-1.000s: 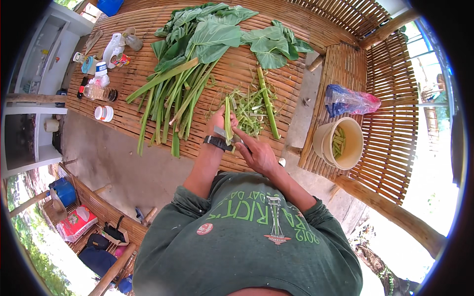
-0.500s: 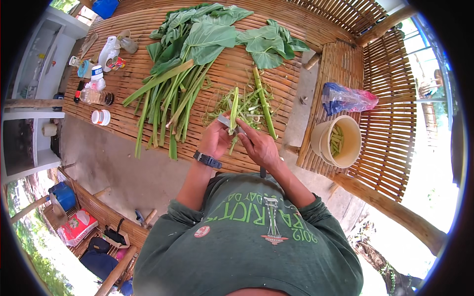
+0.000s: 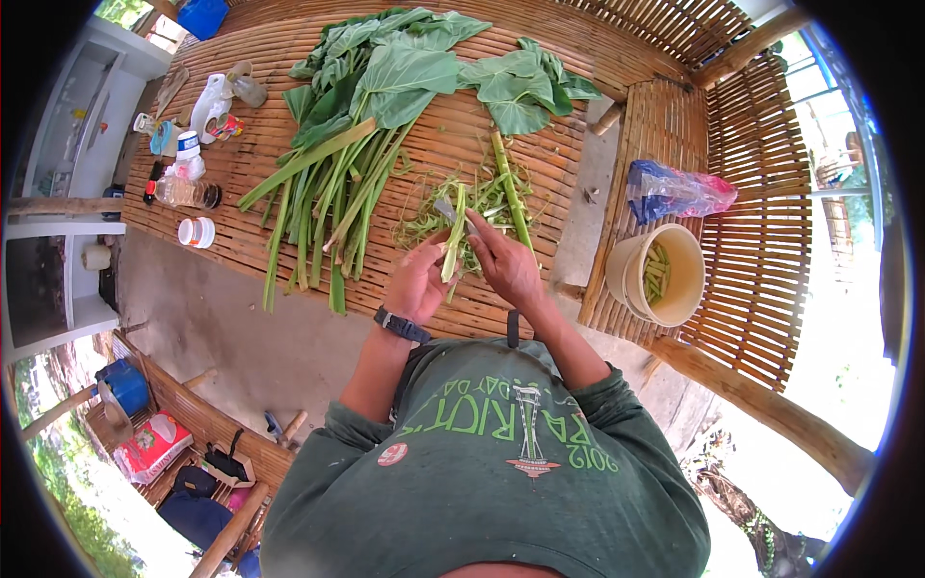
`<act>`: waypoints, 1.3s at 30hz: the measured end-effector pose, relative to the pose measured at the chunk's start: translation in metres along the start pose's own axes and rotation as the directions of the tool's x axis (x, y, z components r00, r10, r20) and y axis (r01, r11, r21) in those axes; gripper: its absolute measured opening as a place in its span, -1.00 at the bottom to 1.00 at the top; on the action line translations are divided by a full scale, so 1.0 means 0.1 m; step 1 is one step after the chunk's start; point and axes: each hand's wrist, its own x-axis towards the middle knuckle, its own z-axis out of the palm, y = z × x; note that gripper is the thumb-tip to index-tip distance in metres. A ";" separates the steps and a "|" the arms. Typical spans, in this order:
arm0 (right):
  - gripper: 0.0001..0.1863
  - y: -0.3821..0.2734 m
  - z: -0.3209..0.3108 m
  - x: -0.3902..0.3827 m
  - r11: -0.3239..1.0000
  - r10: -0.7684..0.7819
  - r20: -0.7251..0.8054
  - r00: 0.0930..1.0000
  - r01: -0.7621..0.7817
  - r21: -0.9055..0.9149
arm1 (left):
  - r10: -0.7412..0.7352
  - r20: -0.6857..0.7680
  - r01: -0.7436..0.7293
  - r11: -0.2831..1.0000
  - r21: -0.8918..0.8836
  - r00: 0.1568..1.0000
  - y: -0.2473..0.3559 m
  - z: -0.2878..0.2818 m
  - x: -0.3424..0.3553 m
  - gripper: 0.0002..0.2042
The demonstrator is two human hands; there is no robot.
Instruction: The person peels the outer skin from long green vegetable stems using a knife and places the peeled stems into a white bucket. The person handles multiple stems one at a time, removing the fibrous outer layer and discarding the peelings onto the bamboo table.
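My left hand (image 3: 417, 281) is closed around the lower part of a short, pale green stalk piece (image 3: 453, 246), which stands up from its fingers. My right hand (image 3: 506, 265) grips a knife (image 3: 444, 207), its grey blade lying across the stalk near the upper end. The knife's handle is mostly hidden by the fingers. Beneath both hands lies a heap of green peelings (image 3: 424, 217) on the slatted bamboo table (image 3: 260, 135). A thick, bare stalk (image 3: 511, 188) rests just beyond my right hand. Left of the heap lies a bundle of long leaf stalks (image 3: 323, 217).
Broad green leaves (image 3: 409, 82) cover the table's far side. Bottles (image 3: 183, 191) and a white tub (image 3: 197, 232) stand at left. On the right-hand bamboo bench (image 3: 665, 125) are a beige bucket (image 3: 686, 275) holding cut stalk pieces and a plastic bag (image 3: 679, 191).
Both hands have shifted slightly. The knife blade has moved up along the stalk, away from my left fingers, and the right hand has gone a little farther from my body.
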 end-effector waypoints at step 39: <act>-0.59 0.40 -1.99 -1.30 0.906 0.406 -0.345 0.846 -0.324 0.272 | 0.081 0.092 -0.122 0.682 0.721 0.992 -1.66 1.63 1.02 -0.67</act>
